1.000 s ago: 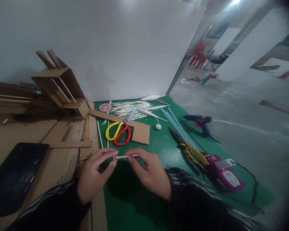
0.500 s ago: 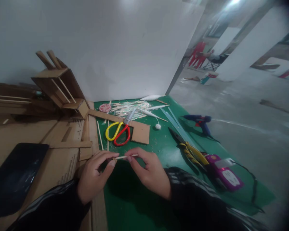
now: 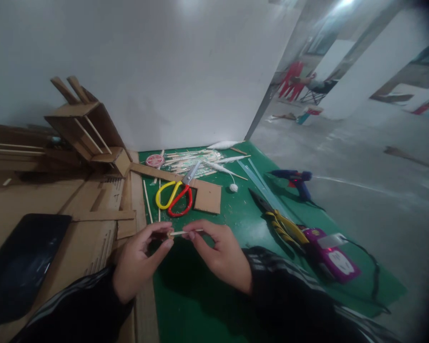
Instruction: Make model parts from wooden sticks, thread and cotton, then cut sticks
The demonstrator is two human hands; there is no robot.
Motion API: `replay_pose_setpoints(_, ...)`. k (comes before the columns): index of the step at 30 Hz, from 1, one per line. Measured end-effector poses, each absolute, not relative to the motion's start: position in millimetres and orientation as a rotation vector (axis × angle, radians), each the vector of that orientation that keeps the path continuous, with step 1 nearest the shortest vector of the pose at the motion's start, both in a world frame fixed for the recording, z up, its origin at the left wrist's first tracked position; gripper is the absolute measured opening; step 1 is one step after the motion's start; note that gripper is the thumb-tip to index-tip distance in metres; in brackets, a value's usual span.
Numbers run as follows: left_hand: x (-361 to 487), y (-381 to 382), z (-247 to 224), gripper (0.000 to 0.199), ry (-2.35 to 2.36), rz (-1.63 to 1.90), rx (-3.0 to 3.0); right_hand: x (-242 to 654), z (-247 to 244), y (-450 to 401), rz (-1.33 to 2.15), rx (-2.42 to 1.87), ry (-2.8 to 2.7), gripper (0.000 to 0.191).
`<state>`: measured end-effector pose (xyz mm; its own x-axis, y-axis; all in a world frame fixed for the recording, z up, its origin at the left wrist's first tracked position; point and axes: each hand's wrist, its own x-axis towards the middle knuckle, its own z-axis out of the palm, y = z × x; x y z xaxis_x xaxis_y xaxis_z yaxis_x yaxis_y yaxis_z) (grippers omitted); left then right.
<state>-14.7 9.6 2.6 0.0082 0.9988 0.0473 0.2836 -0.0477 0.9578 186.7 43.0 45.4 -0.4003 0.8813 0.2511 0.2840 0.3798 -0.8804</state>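
A thin wooden stick (image 3: 178,233) is pinched between the thumb and fingers of my right hand (image 3: 223,252). Its left end meets a small brown piece (image 3: 169,235), perhaps cardboard, at the fingertips of my left hand (image 3: 141,262). The left fingers curl around that piece and hide most of it. Just beyond the hands lie scissors (image 3: 180,196) with one yellow and one red handle. A square of cardboard (image 3: 208,198) is beside them, and two loose sticks (image 3: 148,202) lie to their left.
Yellow-handled pliers (image 3: 280,224), a purple box with a cable (image 3: 331,255) and a blue glue gun (image 3: 296,181) occupy the right side of the green tabletop (image 3: 245,224). Several sticks in plastic (image 3: 193,162) lie at the back. A cardboard structure (image 3: 87,126) and a black tablet-like slab (image 3: 23,267) are left.
The left fingertips have parted slightly around the small brown piece. The stick stays in my right hand, and the view has shifted a little.
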Motion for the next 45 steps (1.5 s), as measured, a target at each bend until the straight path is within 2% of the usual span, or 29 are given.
replay_pose_setpoints(6, -14, 14, 2, 0.025, 1.294, 1.142, 1.168, 187, 45, 43, 0.973, -1.001, -1.907, 0.018)
replay_pose_setpoints(10, -15, 13, 5, 0.026, 1.296, 1.100, 1.145, 186, 42, 42, 0.798, -1.042, -2.009, 0.017)
replay_pose_setpoints(14, -14, 11, 4, 0.020, 1.348, 1.072, 1.201, 182, 37, 40, 0.602, -1.090, -2.110, 0.005)
replay_pose_setpoints(18, -12, 11, 3, 0.020, 1.363, 1.110, 1.204, 178, 31, 36, 0.494, -1.163, -2.213, 0.012)
replay_pose_setpoints(28, -11, 14, 4, 0.027, 1.312, 1.087, 1.131, 182, 28, 36, 0.643, -1.060, -2.364, 0.020)
replay_pose_setpoints(33, -9, 15, 4, 0.028, 1.330, 1.107, 1.087, 181, 27, 39, 0.604, -1.036, -2.354, 0.022)
replay_pose_setpoints(45, -9, 15, 9, 0.020, 1.359, 1.061, 1.091, 183, 28, 42, 0.683, -1.012, -2.309, 0.024)
